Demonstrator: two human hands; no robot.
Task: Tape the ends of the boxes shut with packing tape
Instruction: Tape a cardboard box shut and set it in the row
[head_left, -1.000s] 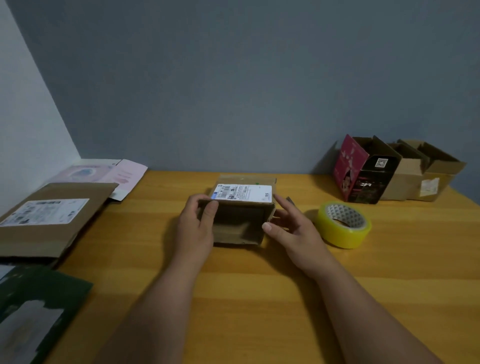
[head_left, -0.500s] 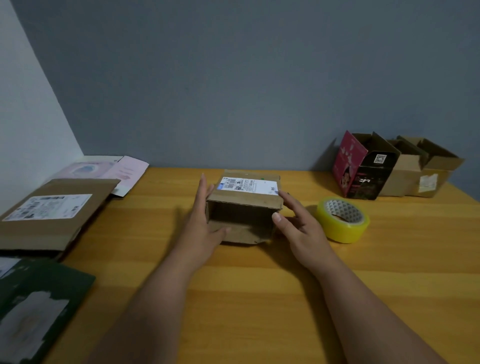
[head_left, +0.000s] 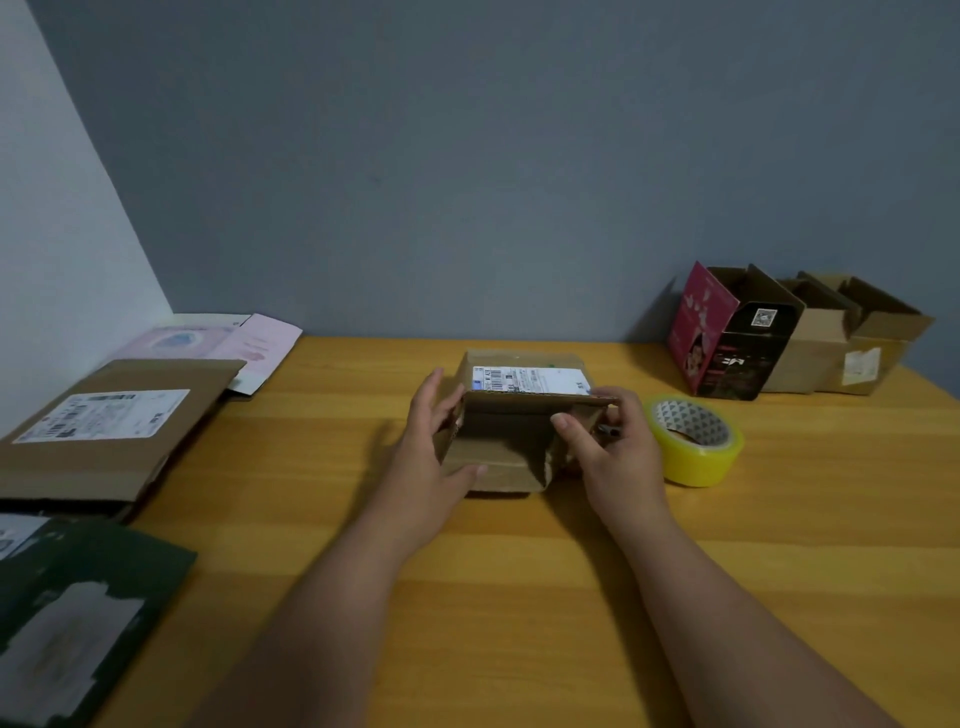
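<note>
A small brown cardboard box (head_left: 524, 382) with a white shipping label on top lies in the middle of the wooden table, its open end facing me. My left hand (head_left: 431, 447) presses flat against the box's left side, thumb on the bottom flap. My right hand (head_left: 610, 441) grips the right side flap, folding it inward. A roll of yellow packing tape (head_left: 693, 441) lies flat just right of my right hand.
Three open boxes, one red-and-black (head_left: 727, 338) and two brown (head_left: 852, 338), stand at the back right. Flattened cartons (head_left: 109, 421) and a pink one (head_left: 228, 343) lie at the left, with a dark green packet (head_left: 78, 613) at the near left. A grey wall borders the table (head_left: 519, 571).
The top flap came down level. My left hand shifted from the box opening to its left side. My right hand closed on the right flap and is bending it in.
</note>
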